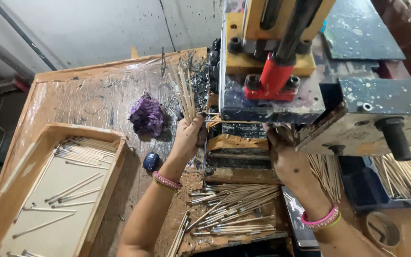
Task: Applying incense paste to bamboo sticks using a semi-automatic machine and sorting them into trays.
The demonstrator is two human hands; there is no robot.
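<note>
Steadily, a worker's left hand (189,135) clamps a fanned bundle of thin sticks (183,93) beside the machine (281,76); the right hand (286,159) reaches beneath, grip hidden. Even feeding matters.

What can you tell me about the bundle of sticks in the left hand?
The bundle of sticks is a small handful of thin, pale sticks that look like bamboo or wood. The left hand grips them at their lower ends, so they stand nearly upright and fan out slightly toward the top. They sit just left of the machine, above the plastic-covered table. Their upper parts look bare and uncoated.
</note>
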